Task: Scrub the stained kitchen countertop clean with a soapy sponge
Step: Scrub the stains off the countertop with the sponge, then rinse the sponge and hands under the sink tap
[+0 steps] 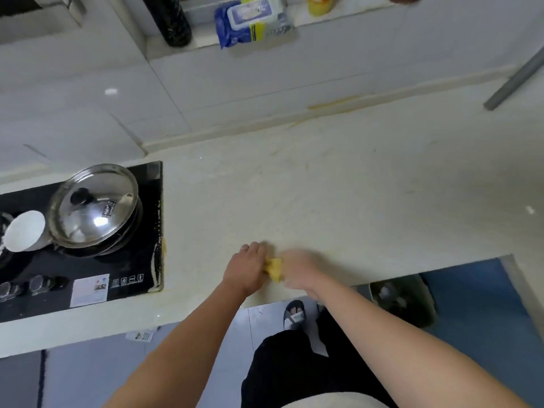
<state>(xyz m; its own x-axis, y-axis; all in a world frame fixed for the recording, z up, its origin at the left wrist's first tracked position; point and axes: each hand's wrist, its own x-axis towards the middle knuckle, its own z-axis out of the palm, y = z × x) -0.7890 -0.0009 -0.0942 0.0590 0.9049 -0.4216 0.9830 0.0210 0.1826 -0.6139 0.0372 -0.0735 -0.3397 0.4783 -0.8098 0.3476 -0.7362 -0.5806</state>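
A yellow sponge (274,268) lies on the cream countertop (338,195) near its front edge. My left hand (247,267) is curled against the sponge's left side. My right hand (303,270) is blurred with motion and presses on the sponge's right side, covering part of it. Both hands meet over the sponge. A yellowish stain (332,103) runs along the back edge of the counter by the wall, and faint streaks cross the surface.
A black stove (88,260) sits at the left with a steel pot lid (94,204) and a white bowl (25,231). On the ledge stand a wipes pack (253,22) and a dark bottle (173,22). A bin (403,298) sits on the floor under the counter.
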